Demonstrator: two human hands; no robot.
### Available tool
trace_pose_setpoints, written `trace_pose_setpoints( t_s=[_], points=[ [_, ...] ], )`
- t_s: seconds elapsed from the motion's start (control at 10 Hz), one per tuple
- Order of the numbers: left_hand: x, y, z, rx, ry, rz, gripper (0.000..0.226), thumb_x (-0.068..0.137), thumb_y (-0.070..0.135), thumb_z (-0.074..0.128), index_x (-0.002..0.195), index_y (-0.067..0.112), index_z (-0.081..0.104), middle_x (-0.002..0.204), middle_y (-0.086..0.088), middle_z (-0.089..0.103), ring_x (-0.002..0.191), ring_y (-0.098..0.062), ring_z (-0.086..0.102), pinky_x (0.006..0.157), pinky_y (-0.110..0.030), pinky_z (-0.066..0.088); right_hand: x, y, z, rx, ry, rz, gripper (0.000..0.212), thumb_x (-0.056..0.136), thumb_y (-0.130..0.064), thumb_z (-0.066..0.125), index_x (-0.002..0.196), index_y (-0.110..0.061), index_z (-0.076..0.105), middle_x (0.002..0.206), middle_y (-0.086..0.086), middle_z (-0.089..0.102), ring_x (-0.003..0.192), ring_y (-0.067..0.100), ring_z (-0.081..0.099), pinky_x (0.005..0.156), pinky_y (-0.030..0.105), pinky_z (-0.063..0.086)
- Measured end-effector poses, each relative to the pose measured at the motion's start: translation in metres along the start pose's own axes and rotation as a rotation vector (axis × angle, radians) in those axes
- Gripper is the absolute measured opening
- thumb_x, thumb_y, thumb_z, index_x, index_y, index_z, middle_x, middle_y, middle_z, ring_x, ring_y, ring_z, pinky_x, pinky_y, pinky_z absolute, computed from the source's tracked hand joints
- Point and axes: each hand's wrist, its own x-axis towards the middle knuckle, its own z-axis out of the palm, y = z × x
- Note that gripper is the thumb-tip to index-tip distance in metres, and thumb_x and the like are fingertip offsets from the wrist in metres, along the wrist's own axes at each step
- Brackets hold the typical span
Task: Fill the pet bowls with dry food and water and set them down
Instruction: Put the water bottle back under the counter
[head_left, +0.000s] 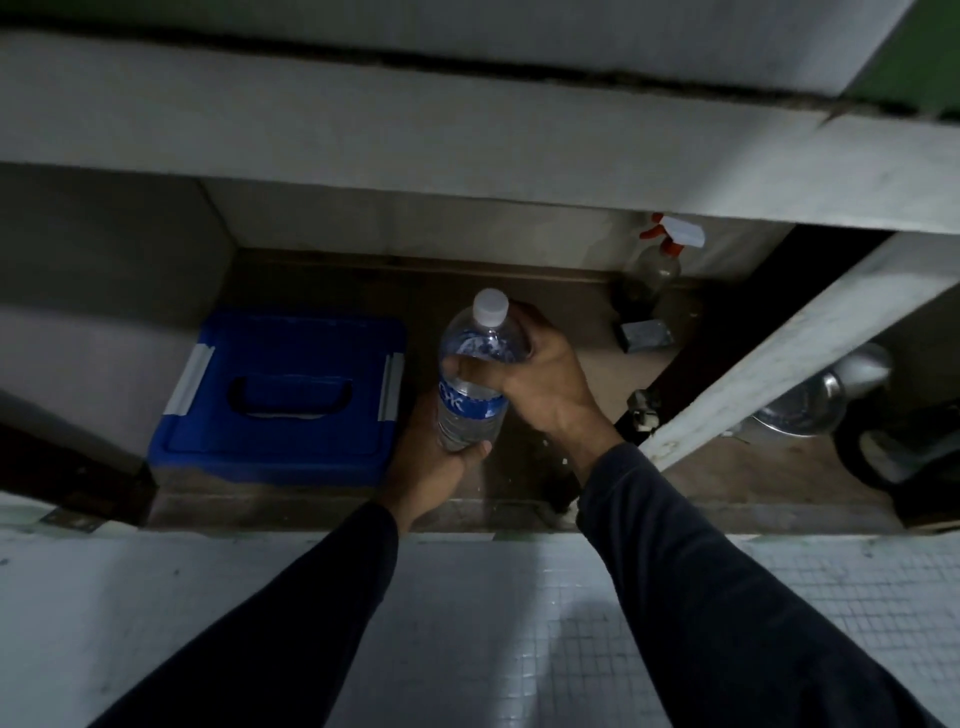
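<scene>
— Dark sleeves nearest; whose hand carries the weight?

— Left hand (436, 462) cups the water bottle (470, 379) from below, fingers curled round its base. Right hand (540, 379) grips the shoulder, just under the white cap (490, 305).

— Which way does it lie?

— Long axis points away and up, cap farthest, over the cabinet floor. Right hand is nearer the cap for unscrewing. Metal bowl (810, 405) sits far right, behind the door.

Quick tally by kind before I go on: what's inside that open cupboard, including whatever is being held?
Water bottle, capped, gripped by left hand and right hand: 1
Spray bottle: 1
Blue lidded box: 1
Metal bowl: 1
Small grey block: 1
Total: 5
</scene>
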Motion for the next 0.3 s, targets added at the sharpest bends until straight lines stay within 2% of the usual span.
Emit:
trace_pose_setpoints(
  t_s=[0.1,0.2,0.3],
  points=[
    [-0.012,0.012,-0.004,-0.006,-0.001,-0.021,0.079,0.084,0.015,0.082,0.136,0.055,0.039,0.136,0.023,0.055,0.126,0.003,0.052,0.112,-0.037,0.045,-0.006,0.002,-0.002,-0.043,0.033,0.026,0.092,0.047,-0.057,0.091,0.131,-0.035,0.058,0.123,-0.013,0.068,0.112,0.007,0.066,0.097,0.04,0.057],
    [-0.028,0.022,-0.012,-0.028,-0.015,-0.083,0.088,0.085,0.019,0.081,0.15,0.05,0.031,0.15,0.016,0.049,0.134,-0.001,0.049,0.115,-0.041,0.043,-0.021,0.002,-0.005,-0.105,0.029,0.094,0.095,0.052,-0.049,0.094,0.137,-0.031,0.055,0.126,-0.014,0.066,0.114,0.005,0.063,0.101,0.037,0.055],
    [-0.048,0.05,-0.022,-0.001,-0.054,-0.091,0.086,0.091,0.012,0.075,0.15,0.05,0.025,0.149,0.018,0.041,0.131,-0.001,0.049,0.112,-0.03,0.042,-0.037,-0.003,-0.009,-0.105,-0.014,0.132,0.083,0.067,-0.027,0.094,0.139,-0.025,0.053,0.128,-0.014,0.063,0.116,0.007,0.06,0.1,0.025,0.051]
  ],
)
